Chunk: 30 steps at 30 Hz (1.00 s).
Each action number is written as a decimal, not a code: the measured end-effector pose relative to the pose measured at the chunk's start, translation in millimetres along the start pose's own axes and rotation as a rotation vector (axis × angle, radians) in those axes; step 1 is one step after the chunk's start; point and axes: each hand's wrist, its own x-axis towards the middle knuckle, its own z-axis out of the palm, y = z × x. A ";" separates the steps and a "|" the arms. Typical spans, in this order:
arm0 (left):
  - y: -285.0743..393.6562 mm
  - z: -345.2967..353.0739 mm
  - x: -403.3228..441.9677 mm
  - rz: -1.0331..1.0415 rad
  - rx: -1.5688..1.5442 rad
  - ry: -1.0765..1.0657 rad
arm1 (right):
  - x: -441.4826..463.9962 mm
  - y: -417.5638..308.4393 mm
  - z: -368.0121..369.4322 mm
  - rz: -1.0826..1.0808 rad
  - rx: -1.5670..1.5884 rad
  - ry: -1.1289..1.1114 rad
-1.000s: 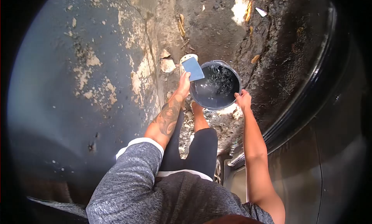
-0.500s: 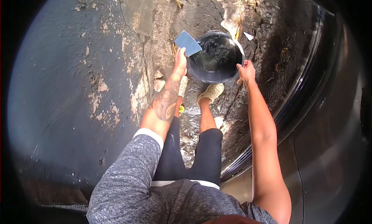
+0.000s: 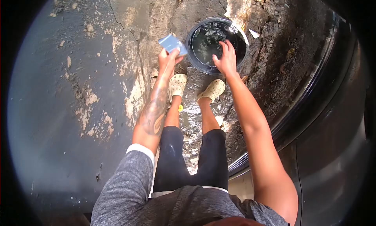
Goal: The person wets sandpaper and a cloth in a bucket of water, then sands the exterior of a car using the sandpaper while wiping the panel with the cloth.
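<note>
Left hand: The left hand (image 3: 167, 63), upper center of the frame, pinches a blue block (image 3: 172, 45) between thumb and fingers; motion blurs the grip's finer detail.
Right hand: The right hand (image 3: 227, 61), fingers spread and holding nothing, reaches over the bucket's opening; whether its fingertips touch the liquid cannot be told.
Blue block: Just left of the bucket, its lower corner close to the rim; contact cannot be made out.
Bucket: A round black bucket (image 3: 206, 70) sits at upper center, with dark, glinting liquid (image 3: 207, 42) inside.
Feet: Two pale clogs, the left (image 3: 178, 83) and the right (image 3: 213, 90), stand below the bucket on wet, littered ground (image 3: 190, 113).
Risk: A knock to the rim could tip the bucket, since neither hand grips it; a loose pinch could drop the block; slick ground might cost the wearer footing.
Surroundings: A peeling dark wall (image 3: 58, 108) fills the left; a dark vehicle (image 3: 333, 147) curves along the right.
</note>
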 end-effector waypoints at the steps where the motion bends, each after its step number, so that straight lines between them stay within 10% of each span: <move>1: 3.6 -2.9 -18.8 0.000 -0.001 -0.003 | 8.1 6.6 17.8 0.117 -0.098 -0.052; 7: -15.4 -53.5 -81.1 0.022 0.098 -0.086 | 56.3 42.5 72.7 0.281 -0.283 -0.731; 12: -13.5 -51.1 -87.0 0.020 0.218 -0.095 | 28.9 15.8 33.1 0.294 -0.261 -0.458; 15: -43.9 -37.1 -55.2 0.419 0.565 -0.193 | -5.6 -11.0 -29.7 0.067 -0.062 -0.114; 17: 18.6 4.4 -67.2 0.124 0.575 -0.279 | -27.4 -49.6 -84.0 0.068 0.037 -0.101; 19: 19.7 28.8 -42.4 0.459 0.880 -0.251 | -50.0 -112.7 -140.5 0.124 0.267 -0.029; 22: 67.4 82.3 -30.1 0.616 1.185 -0.454 | -76.6 -235.5 -224.8 0.296 0.925 -0.190; 24: 85.7 105.3 -14.7 0.761 1.352 -0.574 | -92.8 -285.9 -263.1 -0.128 0.644 -0.280; 27: 133.9 132.9 -17.2 0.939 1.509 -0.738 | -118.6 -341.4 -296.2 -0.144 0.793 -0.180; 30: 169.7 155.7 -25.0 0.984 1.738 -0.846 | -141.6 -360.9 -320.9 0.259 1.163 -0.368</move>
